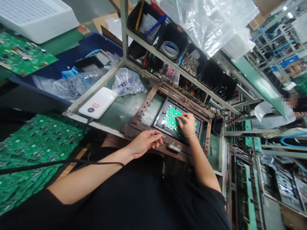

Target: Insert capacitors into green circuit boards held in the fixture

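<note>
A single view is given, from the wearer's head, faced forward and steeply down. The dark shirt is caught nearest, along the lower edge; the bench is seen from close above, slanted downward to the right. The left hand and right hand are framed near the centre, with the distant background included at upper right.

Green circuit board, dotted with components, inside black frame
</note>
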Available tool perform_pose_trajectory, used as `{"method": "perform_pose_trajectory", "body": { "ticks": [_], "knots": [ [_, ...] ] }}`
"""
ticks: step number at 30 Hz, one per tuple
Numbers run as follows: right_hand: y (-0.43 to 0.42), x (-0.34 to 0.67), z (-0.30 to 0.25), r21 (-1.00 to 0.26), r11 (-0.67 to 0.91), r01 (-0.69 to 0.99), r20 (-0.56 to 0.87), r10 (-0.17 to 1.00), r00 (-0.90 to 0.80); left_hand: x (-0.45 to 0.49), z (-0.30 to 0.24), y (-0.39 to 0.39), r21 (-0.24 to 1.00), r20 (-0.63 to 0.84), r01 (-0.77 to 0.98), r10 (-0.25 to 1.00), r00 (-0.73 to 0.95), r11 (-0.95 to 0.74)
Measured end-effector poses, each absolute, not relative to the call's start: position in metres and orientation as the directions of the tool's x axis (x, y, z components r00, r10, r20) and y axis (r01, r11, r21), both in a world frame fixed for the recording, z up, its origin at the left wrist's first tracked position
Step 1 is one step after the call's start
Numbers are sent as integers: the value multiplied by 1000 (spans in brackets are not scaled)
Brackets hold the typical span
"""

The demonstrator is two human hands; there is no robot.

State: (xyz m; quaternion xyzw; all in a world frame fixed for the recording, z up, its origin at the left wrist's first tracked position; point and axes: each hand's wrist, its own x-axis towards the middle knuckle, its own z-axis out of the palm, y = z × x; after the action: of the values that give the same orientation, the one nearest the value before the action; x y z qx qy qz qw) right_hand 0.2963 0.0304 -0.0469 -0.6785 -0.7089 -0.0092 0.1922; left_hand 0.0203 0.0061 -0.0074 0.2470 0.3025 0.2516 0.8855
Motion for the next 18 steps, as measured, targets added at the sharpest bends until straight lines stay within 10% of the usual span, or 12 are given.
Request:
{"method": "perform_pose_trajectory", "body": {
  "ticks": [18],
  "knots": [
    [30,292,-37,-83,147,986,268,956,-120,20,-9,6,588,-439,-285,595,673,757]
  ]
}}
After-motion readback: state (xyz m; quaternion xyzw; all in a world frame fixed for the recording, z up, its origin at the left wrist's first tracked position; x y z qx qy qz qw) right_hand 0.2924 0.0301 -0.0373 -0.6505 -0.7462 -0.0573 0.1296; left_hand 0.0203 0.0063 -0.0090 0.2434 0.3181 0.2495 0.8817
